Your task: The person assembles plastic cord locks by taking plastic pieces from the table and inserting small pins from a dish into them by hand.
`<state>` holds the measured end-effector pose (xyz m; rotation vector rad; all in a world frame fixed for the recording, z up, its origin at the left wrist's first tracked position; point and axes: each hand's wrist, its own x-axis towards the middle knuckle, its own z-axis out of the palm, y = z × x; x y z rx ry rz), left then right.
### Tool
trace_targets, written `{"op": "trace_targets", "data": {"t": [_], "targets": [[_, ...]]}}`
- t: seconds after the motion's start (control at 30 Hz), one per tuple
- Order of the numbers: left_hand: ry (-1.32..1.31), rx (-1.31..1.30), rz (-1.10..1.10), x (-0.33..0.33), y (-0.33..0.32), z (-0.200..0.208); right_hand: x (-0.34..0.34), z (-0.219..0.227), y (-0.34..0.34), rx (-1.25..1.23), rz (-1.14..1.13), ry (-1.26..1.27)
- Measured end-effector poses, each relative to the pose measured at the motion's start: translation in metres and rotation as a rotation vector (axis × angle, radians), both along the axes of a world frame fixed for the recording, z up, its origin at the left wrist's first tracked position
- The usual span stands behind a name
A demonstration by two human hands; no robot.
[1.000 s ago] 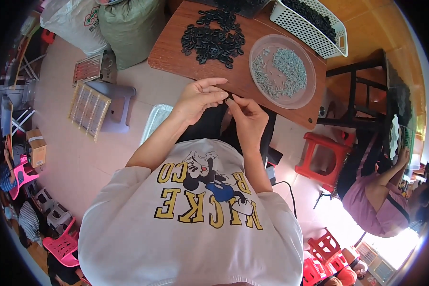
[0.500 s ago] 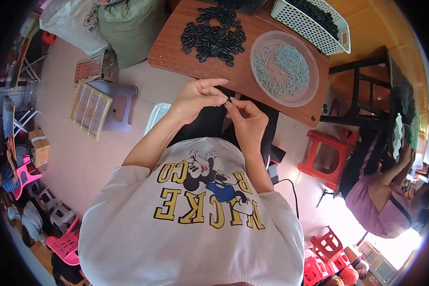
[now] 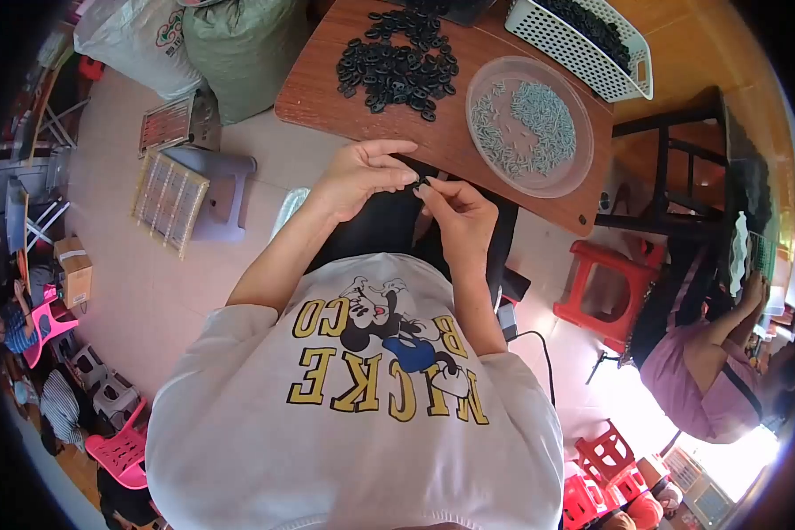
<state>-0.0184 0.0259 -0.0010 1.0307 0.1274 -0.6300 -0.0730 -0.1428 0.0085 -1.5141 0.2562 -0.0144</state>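
My left hand [image 3: 362,179] and my right hand [image 3: 459,212] meet just off the table's near edge, above my lap. Between their fingertips sits a small black part [image 3: 420,183], pinched from both sides and mostly covered by the fingers. On the brown table [image 3: 318,97] beyond lies a pile of black oval parts [image 3: 397,71], each seemingly with holes. To its right, a round clear plastic tray [image 3: 583,159] holds many small silvery screws [image 3: 543,124].
A white perforated basket [image 3: 574,53] of black parts stands at the table's far right. Red stools [image 3: 605,291] and a seated person in pink [image 3: 702,380] are to the right. Full sacks [image 3: 238,62] and a grey-purple stool [image 3: 225,199] stand on the left.
Both hands shift very slightly, with the fingertips still together on the small black part. The fingers of my right hand have turned a little. The rest looks the same.
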Motion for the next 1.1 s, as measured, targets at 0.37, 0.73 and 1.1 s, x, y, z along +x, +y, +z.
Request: {"op": "trace_targets", "data": {"t": [0.37, 0.73, 1.1], "targets": [[-0.037, 0.021, -0.004, 0.000, -0.003, 0.003, -0.002, 0.000, -0.003, 0.014, -0.001, 0.013], [-0.165, 0.149, -0.071, -0.001, -0.011, 0.006, -0.008, -0.001, -0.002, -0.048, -0.015, -0.010], [0.008, -0.031, 0.045, -0.010, -0.018, 0.002, -0.008, 0.003, -0.008, -0.021, -0.069, -0.009]]}}
